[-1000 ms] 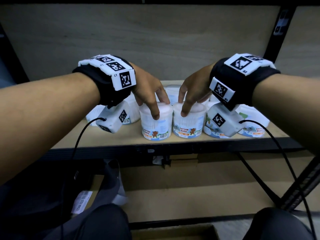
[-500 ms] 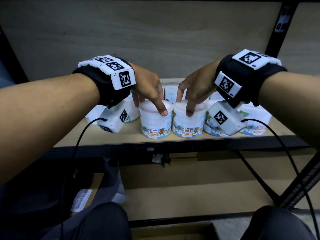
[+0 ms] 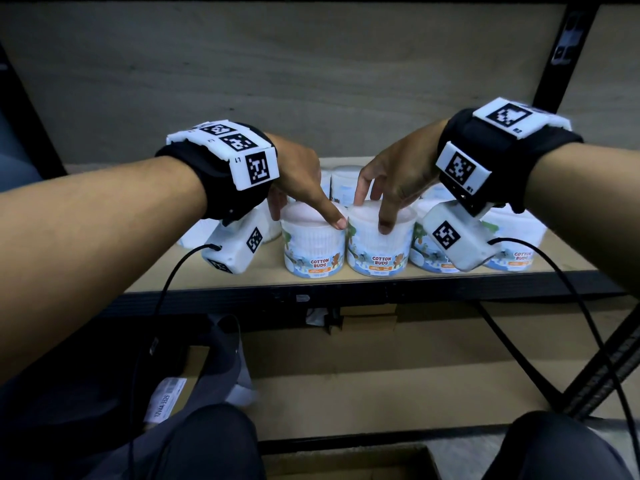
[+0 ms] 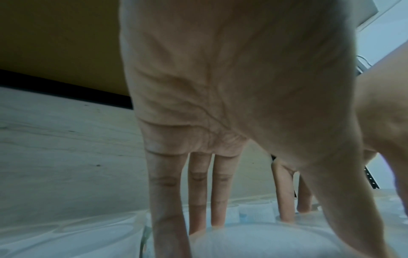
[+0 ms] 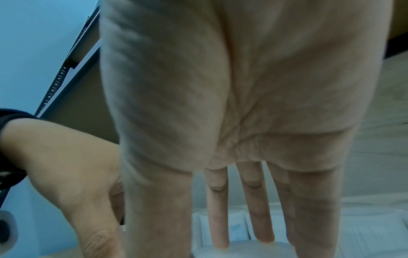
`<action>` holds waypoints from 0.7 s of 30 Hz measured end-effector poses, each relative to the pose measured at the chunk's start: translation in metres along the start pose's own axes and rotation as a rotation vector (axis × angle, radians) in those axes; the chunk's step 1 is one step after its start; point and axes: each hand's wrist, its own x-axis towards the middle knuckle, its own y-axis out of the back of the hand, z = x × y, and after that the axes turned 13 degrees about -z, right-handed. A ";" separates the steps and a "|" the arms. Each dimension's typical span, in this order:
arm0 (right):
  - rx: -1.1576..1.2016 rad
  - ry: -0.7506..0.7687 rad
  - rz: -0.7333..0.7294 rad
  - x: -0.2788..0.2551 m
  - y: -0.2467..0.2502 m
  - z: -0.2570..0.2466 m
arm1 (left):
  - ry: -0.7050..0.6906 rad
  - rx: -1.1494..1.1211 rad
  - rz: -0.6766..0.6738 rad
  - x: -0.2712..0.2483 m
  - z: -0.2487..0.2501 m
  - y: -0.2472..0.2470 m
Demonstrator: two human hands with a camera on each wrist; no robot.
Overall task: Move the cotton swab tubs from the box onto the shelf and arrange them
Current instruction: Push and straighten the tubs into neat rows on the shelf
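Two white cotton swab tubs stand side by side at the front middle of the wooden shelf (image 3: 270, 277), their "COTTON BUDS" labels facing me. My left hand (image 3: 308, 211) grips the left tub (image 3: 313, 251) from above, thumb on the front rim and fingers down behind it. My right hand (image 3: 375, 211) grips the right tub (image 3: 381, 249) the same way. In the left wrist view the fingers (image 4: 167, 200) reach down past the lid (image 4: 264, 242). The right wrist view shows the fingertips (image 5: 262, 233) on the far edge of the right tub's lid (image 5: 243, 250).
More tubs stand on the shelf: at the left (image 3: 194, 237), at the right (image 3: 516, 247) and behind (image 3: 343, 183). A black upright (image 3: 561, 53) frames the shelf on the right. An open cardboard box (image 3: 346, 462) lies below, between my knees.
Both front tubs have been turned under my hands, so their labels now face forward. My thumbs have shifted along the front rims. The two tubs stay side by side.
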 end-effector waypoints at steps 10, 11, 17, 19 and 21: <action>-0.013 0.000 -0.002 0.000 0.000 0.001 | -0.006 0.029 0.012 -0.001 0.000 -0.001; -0.019 0.000 -0.003 0.000 0.000 0.001 | -0.006 0.034 0.012 -0.001 0.000 -0.001; -0.046 -0.003 -0.001 -0.003 0.000 0.001 | -0.009 0.052 0.025 0.001 -0.001 -0.002; -0.042 -0.001 -0.005 -0.004 0.000 0.000 | -0.008 0.065 0.026 0.002 -0.002 -0.002; -0.034 -0.001 -0.008 -0.005 -0.001 -0.001 | -0.009 0.072 0.019 0.002 -0.004 -0.002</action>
